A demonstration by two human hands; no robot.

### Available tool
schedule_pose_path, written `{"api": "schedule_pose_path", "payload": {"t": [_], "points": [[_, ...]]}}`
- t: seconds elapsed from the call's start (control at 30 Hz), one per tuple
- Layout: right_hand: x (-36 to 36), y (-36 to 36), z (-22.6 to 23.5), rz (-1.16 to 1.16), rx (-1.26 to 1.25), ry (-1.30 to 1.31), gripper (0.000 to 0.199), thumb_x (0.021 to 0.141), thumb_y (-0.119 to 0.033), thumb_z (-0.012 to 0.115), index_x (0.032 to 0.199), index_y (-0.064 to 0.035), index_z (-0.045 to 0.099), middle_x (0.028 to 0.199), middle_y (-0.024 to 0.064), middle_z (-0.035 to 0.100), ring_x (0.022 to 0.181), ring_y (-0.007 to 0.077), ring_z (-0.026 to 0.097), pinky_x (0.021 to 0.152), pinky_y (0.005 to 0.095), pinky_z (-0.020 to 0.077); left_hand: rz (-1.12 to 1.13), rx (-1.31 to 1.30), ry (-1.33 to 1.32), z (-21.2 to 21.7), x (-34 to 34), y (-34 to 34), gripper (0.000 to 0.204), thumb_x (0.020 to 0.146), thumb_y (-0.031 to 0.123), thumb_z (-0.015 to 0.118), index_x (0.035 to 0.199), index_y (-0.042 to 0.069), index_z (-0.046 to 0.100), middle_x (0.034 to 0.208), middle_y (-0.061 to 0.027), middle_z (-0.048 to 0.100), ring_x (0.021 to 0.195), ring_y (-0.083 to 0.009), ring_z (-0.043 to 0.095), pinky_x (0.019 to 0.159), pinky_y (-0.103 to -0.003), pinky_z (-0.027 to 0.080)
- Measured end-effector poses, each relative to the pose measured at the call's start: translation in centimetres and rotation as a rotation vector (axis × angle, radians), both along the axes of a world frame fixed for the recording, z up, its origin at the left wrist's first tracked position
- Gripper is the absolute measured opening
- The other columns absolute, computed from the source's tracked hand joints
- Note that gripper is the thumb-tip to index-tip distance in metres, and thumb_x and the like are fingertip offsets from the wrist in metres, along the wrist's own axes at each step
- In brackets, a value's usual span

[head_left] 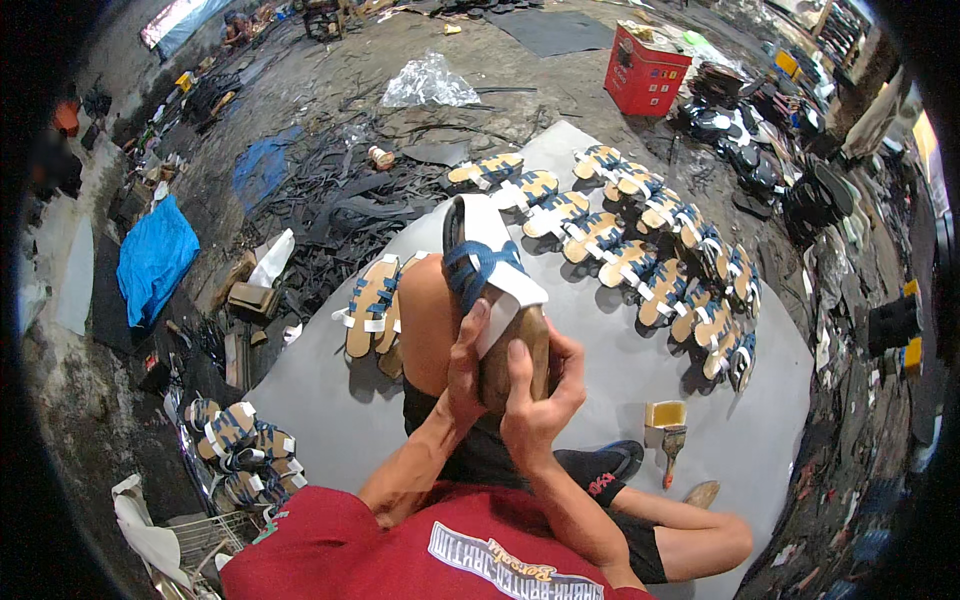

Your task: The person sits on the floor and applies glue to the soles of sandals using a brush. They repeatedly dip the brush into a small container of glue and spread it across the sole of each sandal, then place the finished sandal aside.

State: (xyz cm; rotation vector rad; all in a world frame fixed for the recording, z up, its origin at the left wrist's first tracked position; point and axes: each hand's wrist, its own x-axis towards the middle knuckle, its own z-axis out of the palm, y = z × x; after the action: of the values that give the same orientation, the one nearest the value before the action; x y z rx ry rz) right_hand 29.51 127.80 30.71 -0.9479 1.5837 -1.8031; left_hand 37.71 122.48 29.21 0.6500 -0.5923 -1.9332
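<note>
Both hands grip a brown shoe last [518,372] in front of me, held above my raised knee. Over the last sit dark blue woven straps [478,268] and a wide white strip [515,287]. My left hand [465,375] is closed round the near left side, its thumb against the straps' lower edge. The right hand [545,390] wraps the opposite side, with its thumb on top of the last. Just left of my knee lie tan sandals with blue straps [371,305]. How the last's underside looks is hidden.
Rows of strapped sandals [640,262] lie on the grey sheet [590,345]. At right are a yellow-filled container [665,414] and a brush [673,455]. More sandals [245,440] are piled lower left. Black scraps [340,195], a blue bag [158,258] and a red box [645,72] lie beyond.
</note>
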Motion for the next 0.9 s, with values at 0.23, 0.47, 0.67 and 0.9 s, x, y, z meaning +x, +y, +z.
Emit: {"api": "schedule_pose_path", "payload": {"t": [0.23,0.47,0.67,0.9], "points": [[-3.3,-2.3,-1.3,0.284,0.009,-0.044,0.064,0.095,-0.017,0.074,0.151,-0.0027,0.046,0.129,0.0115,0.061,0.116,0.0208,0.060,0.105,0.0363,0.0474,-0.030,0.138,0.244,-0.6,-0.8,-0.9,0.047,0.109,0.045,0.053,0.137,0.008,0.061,0.120,-0.0104,0.072,0.108,-0.0231,0.072,0.095,-0.039,0.061],[-3.7,-2.6,0.3,0.258,0.091,0.223,0.054,0.089,-0.009,0.074,0.142,-0.0043,0.062,0.129,0.0116,0.064,0.115,0.0210,0.062,0.104,0.0337,0.0482,-0.006,0.123,0.098,-1.2,-0.7,-1.3,0.042,0.106,0.044,0.057,0.128,0.009,0.065,0.114,-0.0089,0.073,0.103,-0.0215,0.073,0.091,-0.038,0.062],[-3.3,-1.2,0.8,0.205,0.033,0.314,0.058,0.086,-0.006,0.072,0.143,-0.0032,0.060,0.129,0.0152,0.064,0.119,0.0256,0.062,0.106,0.0346,0.0476,0.000,0.063,0.074,-1.2,-0.4,-0.9,0.042,0.107,0.045,0.056,0.128,0.009,0.064,0.112,-0.0064,0.071,0.101,-0.0187,0.070,0.092,-0.038,0.060],[-1.5,-1.1,0.0,0.031,-0.010,0.315,0.058,0.087,-0.008,0.074,0.143,-0.0054,0.060,0.127,0.0185,0.066,0.117,0.0327,0.066,0.103,0.0426,0.0520,-0.018,-0.062,-0.018,-1.0,-0.9,-0.5,0.049,0.107,0.047,0.055,0.137,0.009,0.059,0.123,-0.0090,0.069,0.106,-0.0211,0.070,0.094,-0.038,0.060]]}}
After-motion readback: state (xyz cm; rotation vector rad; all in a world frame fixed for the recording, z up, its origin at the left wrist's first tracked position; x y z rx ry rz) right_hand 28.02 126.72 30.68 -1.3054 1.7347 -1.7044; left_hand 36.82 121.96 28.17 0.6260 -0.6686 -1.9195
